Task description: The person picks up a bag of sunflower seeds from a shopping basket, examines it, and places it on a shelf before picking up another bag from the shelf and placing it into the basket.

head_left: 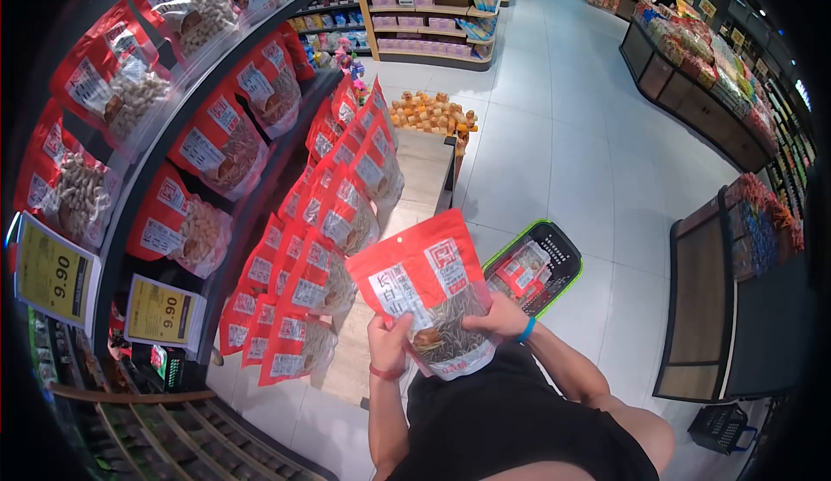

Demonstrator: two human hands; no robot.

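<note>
Both my hands hold up a red-topped bag of sunflower seeds (446, 321) with white label panels and a clear window showing dark, slender seeds. My left hand (389, 344), with a red band at its wrist, grips the bag's lower left edge, thumb on the front. My right hand (500, 317), a blue band at its wrist, pinches the right edge the same way. The bag is tilted, its front facing me. Fingers behind it are hidden. Past the bag, a black shopping basket (567, 260) with a green rim stands on the floor, with a red package (525, 271) inside.
On my left, a curved shelf (177, 109) carries red snack bags and yellow price tags (162, 310). Rows of similar bags (346, 208) stand on a wooden display table (424, 165). A dark-sided display (705, 295) is on the right, with another black basket (723, 427) near it.
</note>
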